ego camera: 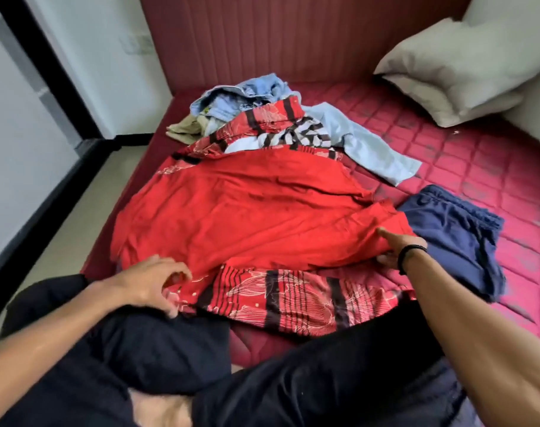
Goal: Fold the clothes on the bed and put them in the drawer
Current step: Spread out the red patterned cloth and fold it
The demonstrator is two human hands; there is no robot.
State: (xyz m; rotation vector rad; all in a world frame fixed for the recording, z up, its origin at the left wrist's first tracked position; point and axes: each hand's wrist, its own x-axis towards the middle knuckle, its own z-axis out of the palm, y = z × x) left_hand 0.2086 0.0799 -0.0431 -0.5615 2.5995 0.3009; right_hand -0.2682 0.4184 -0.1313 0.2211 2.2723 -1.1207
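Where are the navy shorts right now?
The navy shorts lie on the mattress at the right, beside the red cloth, just beyond the right hand.

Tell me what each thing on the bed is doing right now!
red cloth: spread out, not folded yet
left hand: pinches the red cloth's near edge
right hand: holds the red cloth's right edge
navy shorts: folded, lying beside the red cloth
light blue shirt: crumpled, unfolded
pile of clothes: jumbled, unfolded
pillow: leaning at the bed's head

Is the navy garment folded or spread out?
Folded: the navy garment lies in a compact layered stack beside the right hand.
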